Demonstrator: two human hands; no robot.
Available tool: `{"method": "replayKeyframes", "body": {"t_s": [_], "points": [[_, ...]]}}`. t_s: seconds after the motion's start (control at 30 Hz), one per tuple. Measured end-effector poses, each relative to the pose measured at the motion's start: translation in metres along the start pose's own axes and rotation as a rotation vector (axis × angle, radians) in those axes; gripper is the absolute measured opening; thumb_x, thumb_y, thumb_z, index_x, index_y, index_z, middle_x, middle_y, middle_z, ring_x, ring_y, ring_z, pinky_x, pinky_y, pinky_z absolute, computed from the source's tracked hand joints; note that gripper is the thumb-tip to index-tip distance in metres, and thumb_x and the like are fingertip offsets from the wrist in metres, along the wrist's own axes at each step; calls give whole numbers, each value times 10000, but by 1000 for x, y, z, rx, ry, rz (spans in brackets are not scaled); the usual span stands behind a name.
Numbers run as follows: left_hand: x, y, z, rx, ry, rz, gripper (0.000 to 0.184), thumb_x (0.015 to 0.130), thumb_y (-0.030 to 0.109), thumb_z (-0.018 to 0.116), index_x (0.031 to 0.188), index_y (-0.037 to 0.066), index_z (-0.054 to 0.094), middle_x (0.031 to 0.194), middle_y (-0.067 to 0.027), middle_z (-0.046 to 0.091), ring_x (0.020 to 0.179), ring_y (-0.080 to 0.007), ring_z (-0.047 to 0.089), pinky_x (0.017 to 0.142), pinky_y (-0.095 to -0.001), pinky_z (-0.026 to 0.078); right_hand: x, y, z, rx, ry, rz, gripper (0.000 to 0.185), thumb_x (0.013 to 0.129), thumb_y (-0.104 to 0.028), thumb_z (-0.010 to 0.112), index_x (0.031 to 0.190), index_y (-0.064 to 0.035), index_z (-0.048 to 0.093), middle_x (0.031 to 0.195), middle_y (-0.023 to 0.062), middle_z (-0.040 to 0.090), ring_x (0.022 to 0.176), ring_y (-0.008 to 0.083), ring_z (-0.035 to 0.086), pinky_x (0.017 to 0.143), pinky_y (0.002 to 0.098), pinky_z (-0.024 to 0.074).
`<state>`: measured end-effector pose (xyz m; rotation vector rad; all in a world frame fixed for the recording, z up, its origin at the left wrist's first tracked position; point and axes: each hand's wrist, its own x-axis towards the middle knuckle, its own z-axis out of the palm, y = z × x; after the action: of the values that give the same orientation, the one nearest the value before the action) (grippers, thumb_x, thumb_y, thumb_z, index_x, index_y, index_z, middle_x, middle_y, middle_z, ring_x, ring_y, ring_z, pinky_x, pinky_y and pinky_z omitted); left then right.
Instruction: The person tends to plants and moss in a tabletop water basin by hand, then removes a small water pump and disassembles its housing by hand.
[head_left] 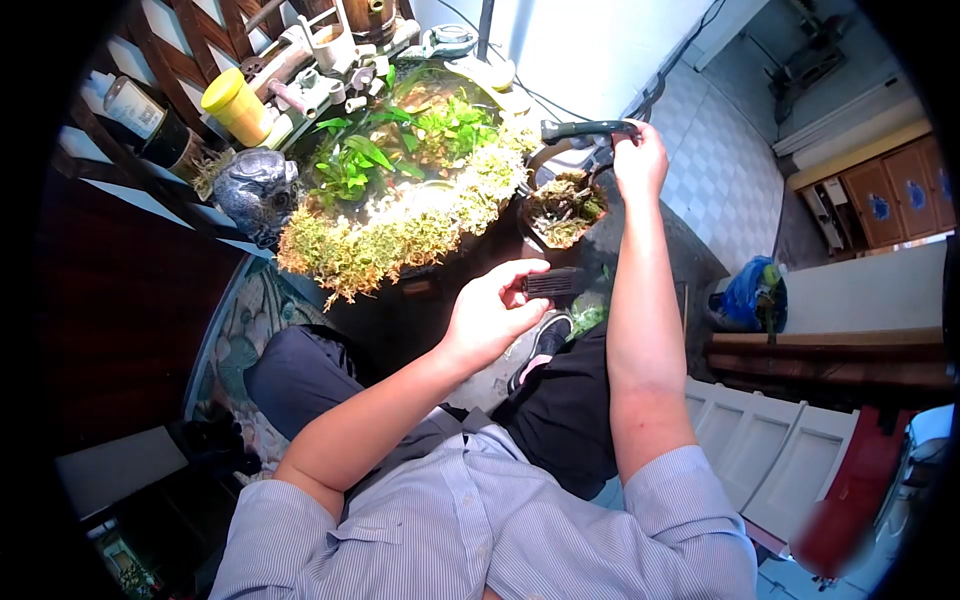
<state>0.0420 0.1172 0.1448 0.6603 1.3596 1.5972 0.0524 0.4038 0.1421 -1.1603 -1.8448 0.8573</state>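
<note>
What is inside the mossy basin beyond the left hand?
Leafy plants show inside, with moss along the edge nearest the left hand. What lies directly under the plants and moss is covered.

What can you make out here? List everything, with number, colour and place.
Small ribbed block: one, black, centre
Curved tube-like piece: one, black, upper right of centre
Leafy water plants: several, green, upper centre
Shaggy moss border: one, yellow-green, below the plants
Moss-topped pot: one, green-brown, right of the border
Lumpy ornament: one, silver-grey, left of the border
Cylindrical plastic tub: one, yellow, upper left
Crumpled plastic bag: one, blue, right
Panelled wooden cabinet: one, brown, far right
Striped shirt: one, blue-grey, bottom
Left hand: one, bare, holding the block
Right hand: one, bare, holding the tube-like piece
</note>
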Motion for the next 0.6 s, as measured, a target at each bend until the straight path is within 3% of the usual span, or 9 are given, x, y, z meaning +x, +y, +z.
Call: {"method": "replayKeyframes", "body": {"t_s": [0.07,0.13,0.3,0.37,0.43,0.5,0.6], "points": [[0,0,0,53,11,-16,363,824,-28,643,1171,-9,538,1004,-68,622,877,-100,601,794,-238,492,-3,-3,-2,-19,14,-10,242,808,-238,631,986,-77,659,892,116,699,855,245,669,772,329,495],[1,-3,3,-147,-5,95,348,813,-21,668,1133,12,537,1004,-43,589,903,-81,565,802,-228,475,-3,-2,-3,-14,16,-11,241,806,-236,626,986,-81,660,895,119,698,860,250,668,773,332,496],[8,34,-4,-3,-25,160,437,806,13,693,1188,36,481,1058,-42,534,936,-96,539,813,-242,467,0,1,-2,-34,30,-1,213,820,-208,593,996,-104,654,891,130,690,848,278,665,768,357,499],[26,53,-21,394,-83,246,403,791,15,689,1153,25,513,1031,-47,560,947,-116,547,839,-267,466,-5,-8,-7,-25,43,10,188,837,-199,585,987,-104,645,872,130,685,829,286,661,756,366,497],[40,101,-18,396,-139,153,364,774,-10,670,1113,21,544,997,-45,586,916,-112,556,828,-267,467,1,1,-4,-9,90,21,168,847,-198,583,973,-104,640,863,125,682,819,278,657,746,361,494],[70,114,-22,598,-87,223,347,740,-16,656,1074,18,567,944,-34,613,855,-102,563,779,-256,470,9,14,0,38,127,-9,150,844,-186,583,953,-102,643,865,114,682,837,257,656,752,343,487],[117,111,-30,813,-52,303,362,734,15,661,1083,30,566,906,-54,635,843,-124,581,783,-267,469,22,36,3,237,94,162,145,827,-147,589,938,-81,653,880,98,682,865,238,647,778,322,475]]}}
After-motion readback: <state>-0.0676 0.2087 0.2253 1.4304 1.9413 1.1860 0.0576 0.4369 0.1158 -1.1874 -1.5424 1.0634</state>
